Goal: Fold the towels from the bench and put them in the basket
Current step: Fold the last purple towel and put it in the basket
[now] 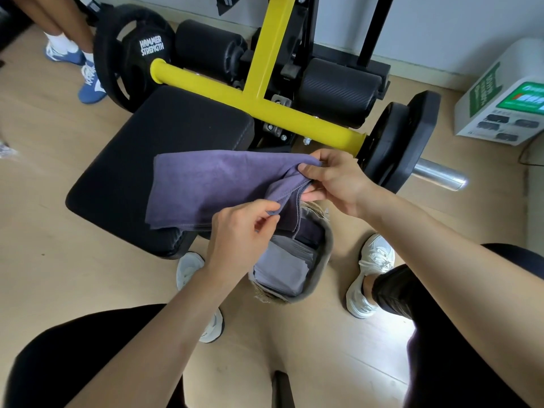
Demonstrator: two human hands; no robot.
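- Your left hand (238, 231) covers the near corner of the purple towel (212, 187), so you cannot see how that corner lies.
- The towel's right end bunches inside your right hand (332, 181); its edge there is hidden.
- The towel and your left hand hide the far and left parts of the basket (322, 260); you see only some of the folded cloths inside, too few to count.
- The counter (141, 160) is covered along its right side by the towel.
- The bystander's legs (59, 22) are cut off by the top edge.
- The print on the white box (500, 92) is too small to read, and the right edge crops it.
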